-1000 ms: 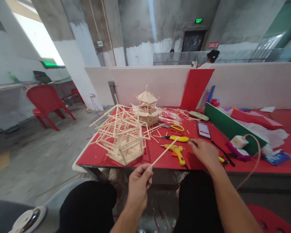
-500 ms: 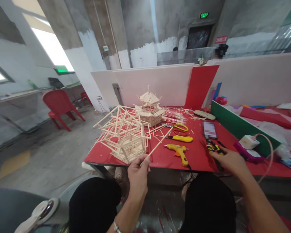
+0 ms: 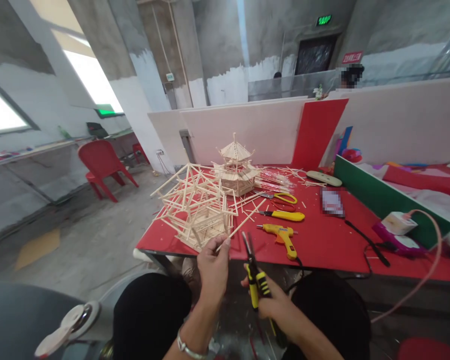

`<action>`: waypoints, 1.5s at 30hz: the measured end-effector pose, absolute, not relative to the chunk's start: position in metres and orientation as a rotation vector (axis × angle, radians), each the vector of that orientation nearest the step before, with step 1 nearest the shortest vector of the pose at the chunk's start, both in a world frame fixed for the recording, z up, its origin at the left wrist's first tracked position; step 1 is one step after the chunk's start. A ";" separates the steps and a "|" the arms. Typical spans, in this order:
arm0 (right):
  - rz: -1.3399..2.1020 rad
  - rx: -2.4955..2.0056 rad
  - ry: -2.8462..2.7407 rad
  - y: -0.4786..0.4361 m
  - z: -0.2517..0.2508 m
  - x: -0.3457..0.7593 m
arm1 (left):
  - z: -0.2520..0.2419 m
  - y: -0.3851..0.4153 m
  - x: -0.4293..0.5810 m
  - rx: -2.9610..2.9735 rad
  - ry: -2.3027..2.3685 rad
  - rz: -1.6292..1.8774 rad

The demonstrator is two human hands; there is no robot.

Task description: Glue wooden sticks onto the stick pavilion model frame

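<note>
Between the fingertips of my left hand (image 3: 214, 257) is a thin wooden stick (image 3: 243, 223), slanting up to the right over the table's front edge. My right hand (image 3: 273, 297) is wrapped round the black and yellow handles of a pair of pliers (image 3: 253, 272). Their jaws point up, a short way right of the stick and apart from it. Just beyond my left hand stands an open stick framework (image 3: 189, 200). Behind it is a finished-looking pagoda model (image 3: 236, 167) with a pointed roof.
On the red table (image 3: 322, 240) lie a yellow glue gun (image 3: 281, 236), a yellow-handled cutter (image 3: 285, 215), scissors (image 3: 283, 197) and loose sticks (image 3: 275, 180). A green board (image 3: 390, 200) and a white charger (image 3: 398, 222) with a pink cable are at the right. Someone's head shows beyond the partition.
My right hand has lifted the pliers from the table's right side and brought them left, near the stick. My left hand still holds the stick in about the same place.
</note>
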State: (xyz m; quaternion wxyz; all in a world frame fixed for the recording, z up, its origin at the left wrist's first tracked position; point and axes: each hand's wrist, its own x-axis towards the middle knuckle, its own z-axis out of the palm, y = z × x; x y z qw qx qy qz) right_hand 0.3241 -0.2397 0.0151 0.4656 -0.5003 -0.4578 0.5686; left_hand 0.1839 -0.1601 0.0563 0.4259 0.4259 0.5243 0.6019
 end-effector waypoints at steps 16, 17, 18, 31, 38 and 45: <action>1.345 -1.293 -1.483 -0.215 0.046 0.314 | 0.067 -0.164 0.179 1.325 1.424 1.384; 1.342 -1.291 -1.491 -0.215 0.046 0.314 | 0.066 -0.164 0.179 1.346 1.429 1.390; 1.340 -1.290 -1.499 -0.214 0.046 0.313 | 0.066 -0.164 0.178 1.375 1.431 1.395; 1.401 -1.223 -1.320 -0.219 0.030 0.313 | 0.070 -0.166 0.174 1.995 1.387 1.280; 1.426 -1.244 -1.354 -0.221 0.024 0.327 | 0.078 -0.167 0.176 1.941 1.310 1.069; 1.431 -1.245 -1.373 -0.224 0.028 0.323 | 0.083 -0.163 0.175 1.810 1.322 0.985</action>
